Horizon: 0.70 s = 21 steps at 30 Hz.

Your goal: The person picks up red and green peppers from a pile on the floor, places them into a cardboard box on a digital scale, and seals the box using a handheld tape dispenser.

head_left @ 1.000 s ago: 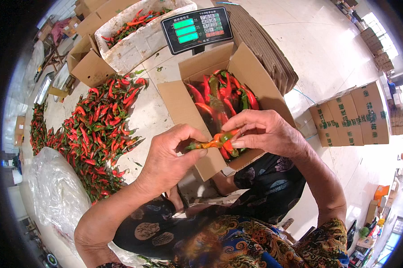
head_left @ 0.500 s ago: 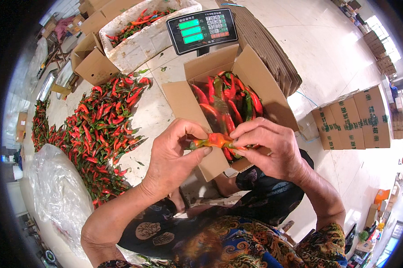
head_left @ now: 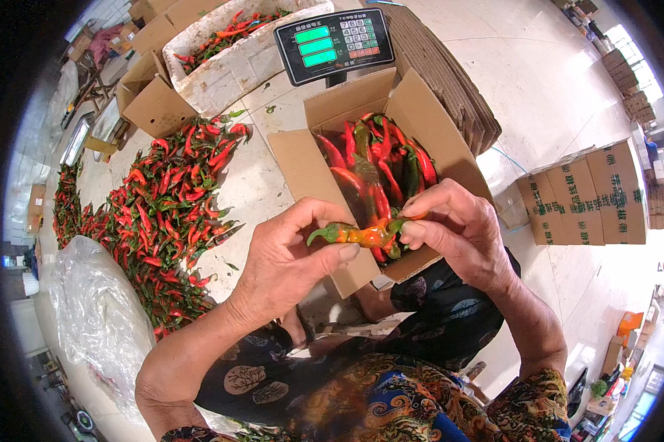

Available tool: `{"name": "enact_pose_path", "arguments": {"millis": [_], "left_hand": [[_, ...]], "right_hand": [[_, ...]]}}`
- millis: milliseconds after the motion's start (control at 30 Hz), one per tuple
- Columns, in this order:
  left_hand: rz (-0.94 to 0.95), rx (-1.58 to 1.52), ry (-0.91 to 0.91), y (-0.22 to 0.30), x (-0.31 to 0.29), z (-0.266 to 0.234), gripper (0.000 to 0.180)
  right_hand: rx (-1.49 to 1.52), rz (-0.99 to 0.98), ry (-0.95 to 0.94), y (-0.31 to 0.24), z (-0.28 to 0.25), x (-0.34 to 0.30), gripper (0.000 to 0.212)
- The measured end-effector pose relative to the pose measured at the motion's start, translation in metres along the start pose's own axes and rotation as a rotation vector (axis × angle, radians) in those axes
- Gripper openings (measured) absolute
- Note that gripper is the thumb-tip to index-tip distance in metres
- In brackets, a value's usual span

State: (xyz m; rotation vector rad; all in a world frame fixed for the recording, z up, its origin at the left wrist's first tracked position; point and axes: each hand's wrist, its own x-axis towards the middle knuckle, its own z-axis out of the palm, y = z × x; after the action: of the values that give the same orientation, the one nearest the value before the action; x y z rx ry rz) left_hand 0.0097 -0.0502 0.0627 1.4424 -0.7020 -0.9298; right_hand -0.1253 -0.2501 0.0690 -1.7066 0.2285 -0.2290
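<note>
A crooked chili pepper (head_left: 374, 236), mottled orange, red and green with a curved green stem, is held level over the near side of an open cardboard box (head_left: 300, 171). My left hand (head_left: 276, 254) grips its stem end between thumb and fingers. At the other end, my right hand (head_left: 464, 234) pinches the pepper between thumb and fingertips, which partly hide that tip. Long red and dark green chili peppers (head_left: 382, 166) lie inside the box beneath my hands. Behind the box stands a scale display (head_left: 335, 46) with lit green panels.
Loose chili peppers (head_left: 162, 210) spread over the floor at left, beside a clear plastic bag (head_left: 96, 295). A white foam box (head_left: 232, 82) with more peppers and a small open carton (head_left: 155, 110) stand far left. Flattened cardboard (head_left: 446, 77) is stacked behind the box; closed cartons (head_left: 586, 197) stand right.
My right hand has shifted a little right and up, its fingertips now nearer the pepper's end. The pepper has turned, and more of its curved green stem shows.
</note>
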Motion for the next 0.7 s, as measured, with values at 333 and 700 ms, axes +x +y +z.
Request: {"name": "enact_pose_path", "arguments": {"millis": [333, 700], "left_hand": [[-0.150, -0.023, -0.144, -0.008, 0.004, 0.000, 0.031], [0.037, 0.507, 0.208, -0.022, 0.030, -0.008, 0.027]], "right_hand": [[0.109, 0.384, -0.165, 0.000, -0.011, 0.008, 0.017], [0.245, 0.434, 0.114, 0.030, -0.025, 0.008, 0.031]]}}
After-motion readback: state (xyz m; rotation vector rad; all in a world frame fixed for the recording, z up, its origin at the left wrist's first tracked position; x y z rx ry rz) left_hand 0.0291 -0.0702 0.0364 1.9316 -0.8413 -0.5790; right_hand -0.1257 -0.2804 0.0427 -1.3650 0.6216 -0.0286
